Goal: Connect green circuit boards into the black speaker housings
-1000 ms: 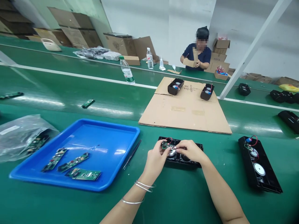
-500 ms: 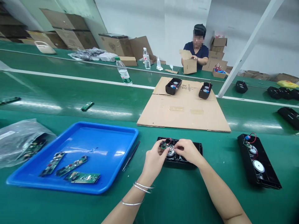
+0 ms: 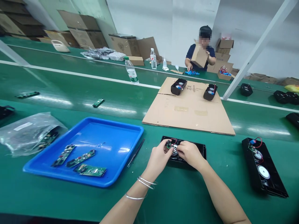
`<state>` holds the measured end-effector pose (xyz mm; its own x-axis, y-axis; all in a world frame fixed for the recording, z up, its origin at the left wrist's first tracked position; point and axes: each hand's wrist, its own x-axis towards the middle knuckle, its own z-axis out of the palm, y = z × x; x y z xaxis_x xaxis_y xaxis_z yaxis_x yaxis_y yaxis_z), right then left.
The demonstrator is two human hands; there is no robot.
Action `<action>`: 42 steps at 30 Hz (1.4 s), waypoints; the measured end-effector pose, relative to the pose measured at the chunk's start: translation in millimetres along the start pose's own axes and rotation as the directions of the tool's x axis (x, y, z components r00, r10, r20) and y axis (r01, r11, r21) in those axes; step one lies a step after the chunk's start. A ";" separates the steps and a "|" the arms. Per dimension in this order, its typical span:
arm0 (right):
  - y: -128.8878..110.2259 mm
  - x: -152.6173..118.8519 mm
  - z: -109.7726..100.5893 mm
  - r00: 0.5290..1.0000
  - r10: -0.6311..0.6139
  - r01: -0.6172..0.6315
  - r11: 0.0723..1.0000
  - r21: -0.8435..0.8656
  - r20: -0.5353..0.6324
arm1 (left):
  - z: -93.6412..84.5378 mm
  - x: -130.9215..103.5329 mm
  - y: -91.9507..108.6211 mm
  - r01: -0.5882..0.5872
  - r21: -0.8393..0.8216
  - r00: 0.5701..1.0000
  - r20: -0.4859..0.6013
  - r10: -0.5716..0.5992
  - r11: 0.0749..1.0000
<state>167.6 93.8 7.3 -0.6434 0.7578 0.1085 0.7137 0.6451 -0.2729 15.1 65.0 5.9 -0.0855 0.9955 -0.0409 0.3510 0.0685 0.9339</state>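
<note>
Before me on the green bench lies an open black speaker housing [image 3: 202,150], with a round speaker driver [image 3: 173,155] showing between my hands. My left hand [image 3: 158,158] pinches a small green circuit board [image 3: 169,144] over the housing's left part. A red wire curves just behind that board. The fingers of my right hand [image 3: 192,155] are pinched together close to the board's right end, over the driver. What they hold is too small and covered to make out.
A blue tray [image 3: 121,130] with several circuit boards stands left, beside a plastic bag [image 3: 21,133] of boards. Dark tweezers [image 3: 136,152] lie by the tray. Another open speaker housing [image 3: 268,174] rests at right. Beyond are a cardboard sheet [image 3: 187,121] and a co-worker [image 3: 189,56].
The view has swung slightly left, shifting things rightward. Both my hands stay at the board. Across the bench, the co-worker has tipped the cardboard box, and blue parts now lie on the table.
</note>
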 end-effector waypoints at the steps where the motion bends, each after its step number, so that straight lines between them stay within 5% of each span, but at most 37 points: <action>1: -0.6 -0.3 -0.4 1.000 -0.002 0.002 1.000 -0.018 0.003 | -0.5 -0.3 1.1 -0.006 0.008 1.000 0.002 0.006 1.000; 12: -9.4 -3.4 10.3 0.997 -0.050 0.041 0.991 -0.129 -0.061 | 9.1 -1.9 -2.1 -0.063 0.014 0.998 -0.030 0.063 0.998; 20: 9.7 -3.9 6.2 0.976 0.216 -0.214 0.956 0.202 0.013 | 8.8 1.2 -8.1 -0.135 -0.116 0.983 0.110 0.148 0.984; 25: 16.3 -2.3 0.9 0.989 0.135 -0.145 0.954 0.264 0.055 | 9.6 3.9 -10.5 -0.128 -0.230 0.973 0.158 0.167 0.965; 29: 18.2 0.5 5.9 0.994 0.107 -0.103 0.968 0.230 -0.005 | 10.3 5.4 -11.8 -0.126 -0.248 0.977 0.135 0.163 0.961; 35: 21.6 -5.8 -10.3 0.986 0.158 -0.161 0.986 0.051 0.056 | 10.9 1.0 -9.0 -0.089 -0.223 0.992 0.066 0.107 0.971; 42: 14.2 -31.7 -10.4 0.926 0.290 -0.255 0.952 -0.169 0.241 | -10.4 -9.5 -8.2 0.006 -0.177 0.998 0.064 0.006 0.984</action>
<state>201.0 80.0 9.9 -0.4553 0.8654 -0.2090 0.8901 0.4378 -0.1264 3.4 54.3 2.3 -0.0238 0.9980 -0.0581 0.1804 0.0614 0.9817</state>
